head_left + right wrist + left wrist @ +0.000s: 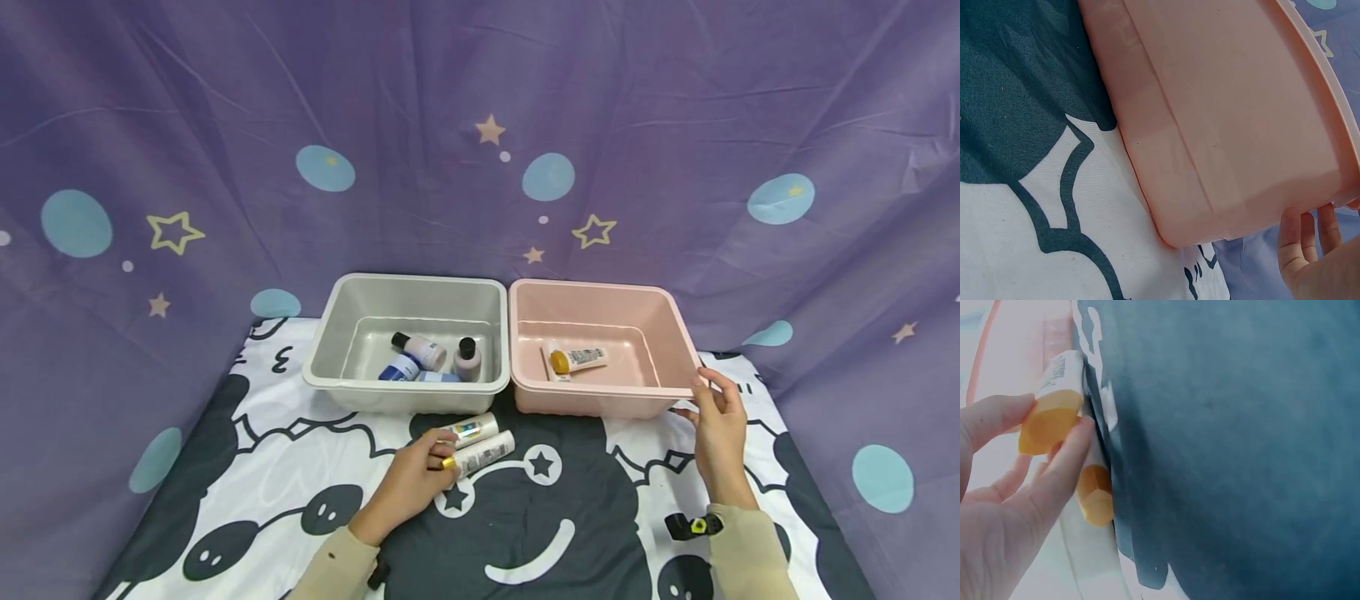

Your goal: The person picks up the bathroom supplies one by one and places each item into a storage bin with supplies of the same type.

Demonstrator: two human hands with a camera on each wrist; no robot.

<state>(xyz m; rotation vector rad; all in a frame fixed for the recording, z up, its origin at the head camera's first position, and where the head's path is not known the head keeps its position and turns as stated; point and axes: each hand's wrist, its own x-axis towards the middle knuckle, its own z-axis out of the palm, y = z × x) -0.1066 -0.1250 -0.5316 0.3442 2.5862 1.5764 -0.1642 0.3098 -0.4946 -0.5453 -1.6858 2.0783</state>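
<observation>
My left hand [412,479] pinches the yellow cap of a white tube [486,452] between thumb and finger. Beside it lies a second white tube [477,428], whose yellow cap [1095,500] shows below the hand in the left wrist view. My right hand [722,433] grips the front right corner of a pink bin [592,402] at its rim. In the right wrist view the fingers [1330,230] reach up to the rim, partly cut off by the frame. Inside the pink bin are two tubes, one with a yellow cap [560,362] lying across the other.
Left of the pink bin, almost touching it, stands a grey-white bin [405,398] with several small bottles, some black-capped [467,346]. Both bins stand at the back of a patterned cloth [540,517], before a purple curtain [450,75].
</observation>
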